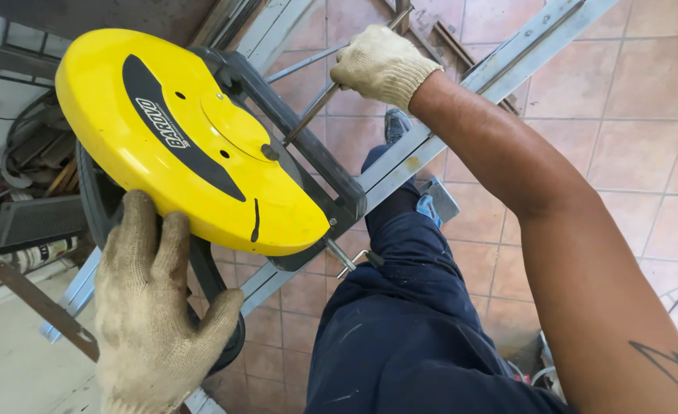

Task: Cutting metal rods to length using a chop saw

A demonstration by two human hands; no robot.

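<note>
The round yellow plastic blade guard of the chop saw [193,146] fills my view toward ten o'clock. My gloved left hand [151,307] wraps the black saw handle [216,299] at seven o'clock. My gloved right hand [381,65], at twelve o'clock, is clenched round a thin steel rod [312,115] lying under the guard in the dark metal clamp frame [316,161]. I judge this the positioning step before cutting; next calls for steadying the rod. Grey steel rails [508,69] cross the tiled floor [630,153].

Yellow saw guard [193,146] and steel channel [462,115] crowd the middle (open tiled floor [630,146] lies rightward).
</note>
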